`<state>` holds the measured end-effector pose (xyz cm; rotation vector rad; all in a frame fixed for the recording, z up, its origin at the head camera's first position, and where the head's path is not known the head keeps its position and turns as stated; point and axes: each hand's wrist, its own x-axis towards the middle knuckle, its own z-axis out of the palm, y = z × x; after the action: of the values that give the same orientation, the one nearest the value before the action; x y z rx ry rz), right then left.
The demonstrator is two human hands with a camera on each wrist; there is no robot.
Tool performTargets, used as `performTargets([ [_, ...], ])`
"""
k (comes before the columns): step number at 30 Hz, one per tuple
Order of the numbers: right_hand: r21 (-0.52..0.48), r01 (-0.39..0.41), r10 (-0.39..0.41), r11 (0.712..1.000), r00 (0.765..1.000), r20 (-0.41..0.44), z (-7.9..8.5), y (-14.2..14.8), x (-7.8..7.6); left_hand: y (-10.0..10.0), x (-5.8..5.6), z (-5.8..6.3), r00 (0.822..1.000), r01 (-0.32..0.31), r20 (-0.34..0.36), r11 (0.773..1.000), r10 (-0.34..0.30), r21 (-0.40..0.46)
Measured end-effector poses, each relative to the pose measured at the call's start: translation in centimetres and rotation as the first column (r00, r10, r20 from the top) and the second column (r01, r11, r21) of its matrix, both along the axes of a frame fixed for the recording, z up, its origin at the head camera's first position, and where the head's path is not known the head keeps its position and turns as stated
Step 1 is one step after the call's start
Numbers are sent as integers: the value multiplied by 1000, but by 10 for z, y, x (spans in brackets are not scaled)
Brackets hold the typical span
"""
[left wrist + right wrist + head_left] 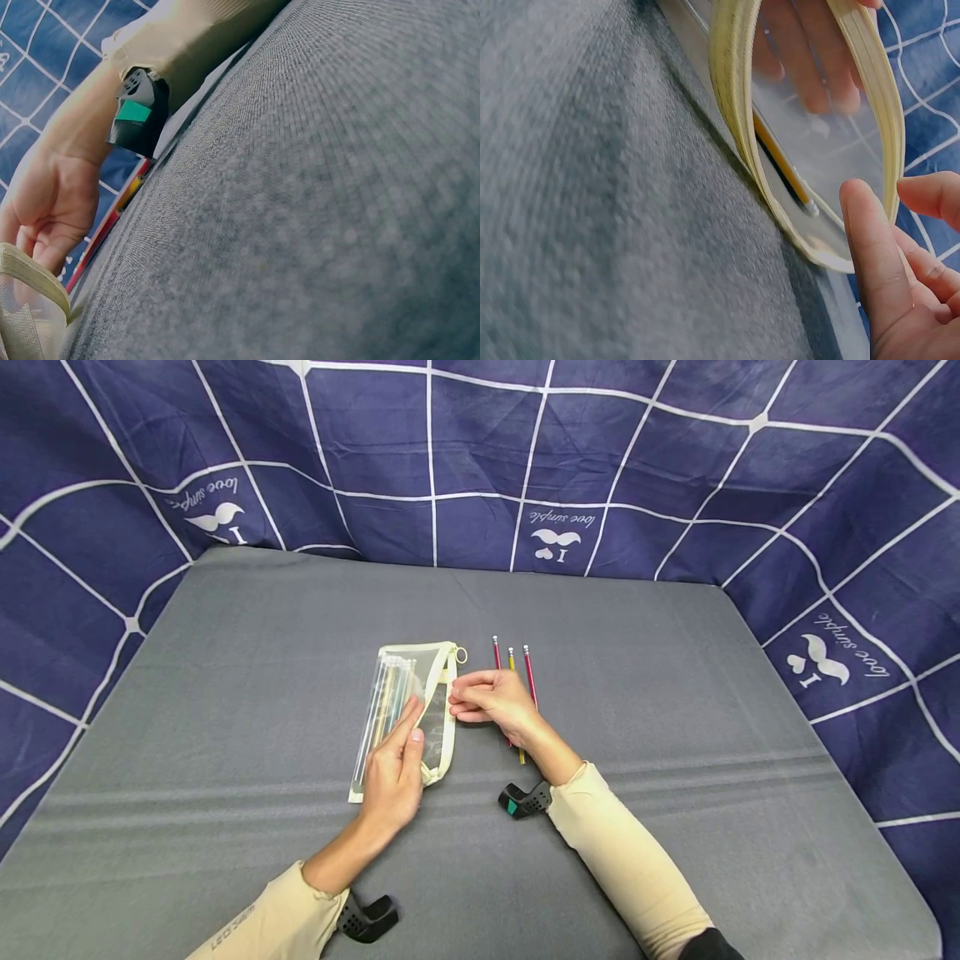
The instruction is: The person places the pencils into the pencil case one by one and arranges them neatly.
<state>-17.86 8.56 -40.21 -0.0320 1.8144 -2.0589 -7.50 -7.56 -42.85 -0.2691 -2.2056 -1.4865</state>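
Observation:
A clear pencil case [442, 764] with cream zipper edging lies on the grey surface, its mouth gaping. Several pencils [390, 693] show through its plastic. My left hand [393, 777] grips the near side of the mouth; in the right wrist view its fingers [810, 67] show through the clear panel. On the opposite edge, my right hand [491, 697] pinches the cream band [889, 150], thumb inside the mouth and index finger outside. Two red pencils [530, 672] and a yellow pencil [522, 756] lie beside the case, partly hidden under my right hand.
A round zipper pull [461, 655] sits at the far corner of the case. Grey cloth [675, 693] covers the table. Dark blue curtains [480, 460] with white lines hang behind and along the sides. Black wrist devices [367, 918] stick out from both sleeves.

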Motion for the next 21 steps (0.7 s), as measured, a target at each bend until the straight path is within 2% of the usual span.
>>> performTargets([
  [8,14,2,-1,1000,1000,-18,2,11,-3,0,0,-3,1000,2,-11,1000,-2,14],
  [21,29,58,-57,998,998,-32,5,39,-9,0,0,-2,1000,0,-13,1000,1,16],
])
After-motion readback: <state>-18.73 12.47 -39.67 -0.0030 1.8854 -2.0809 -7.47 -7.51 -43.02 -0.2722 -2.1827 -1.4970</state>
